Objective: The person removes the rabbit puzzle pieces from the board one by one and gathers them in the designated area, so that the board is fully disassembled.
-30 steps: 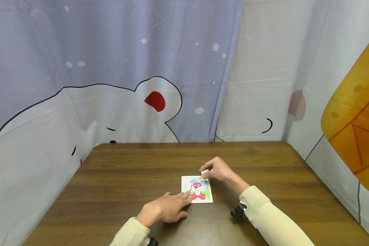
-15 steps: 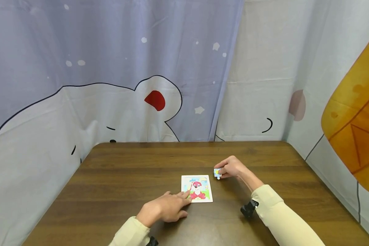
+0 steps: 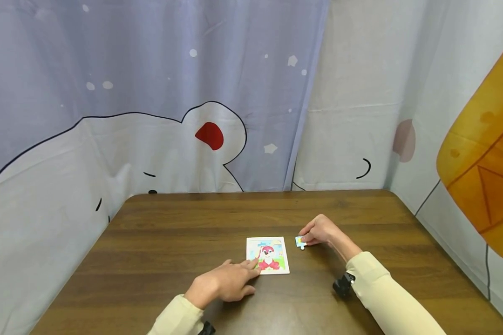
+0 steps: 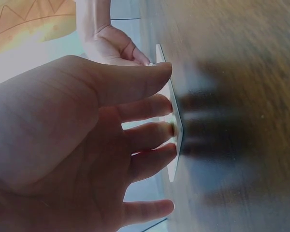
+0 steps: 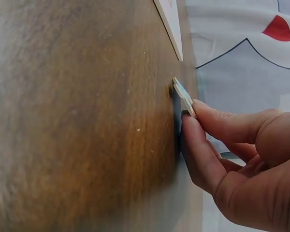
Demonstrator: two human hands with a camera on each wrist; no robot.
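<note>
Pinches a small blue-and-yellow puzzle piece (image 3: 299, 241) by one edge with the right hand (image 3: 323, 230), closed down to a narrow grip between thumb and fingertips, with a rounded tab left free toward the near side. Holds it roughly flat and low over the counter (image 3: 184, 232), just to the right of the square puzzle board (image 3: 274, 272) and apart from it; cannot tell contact with the wood from a slight lift. Could well slip or pivot out of so small a grip, most likely from snagging the free tab on the wood. Could also jam if pressed against the board while turned the wrong way. Rests the left hand (image 3: 226, 281) at the board's near left corner, with fingers spread and nearly straight, grasping nothing, fingertips close beside the printed pink animal (image 3: 267, 257). Risks a skidding or twisting board from light, one-sided pressure there, and perhaps disturbed seams in the picture. Might brush the counter with the dark device (image 3: 343, 284) worn at the right wrist, from lowering the forearm too far. Faces a blue-and-white curtain (image 3: 251, 56) beyond the far edge, probably too distant to interfere.
</note>
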